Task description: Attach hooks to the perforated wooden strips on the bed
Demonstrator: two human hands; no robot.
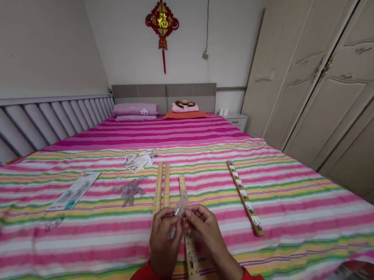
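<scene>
A small translucent plastic piece (181,203) with a shiny part is pinched between my two hands, above a perforated wooden strip. My left hand (164,241) grips it from the left with fingers curled, and my right hand (207,230) pinches its right side. What kind of piece it is, I cannot make out. Beneath them runs the perforated wooden strip (193,269), with small metal bits along its near part; my hands cover some of its middle. Two bare perforated strips, a left one (159,187) and a right one (166,184), lie just left of it.
On the striped bedspread (293,218), a brown strip with several white hooks (243,193) lies to the right. Leftward are a pile of translucent pieces (131,191), a blister card (76,192), thin clear loops (54,222) and white packaging (139,161). Pillows (135,109) rest by the headboard.
</scene>
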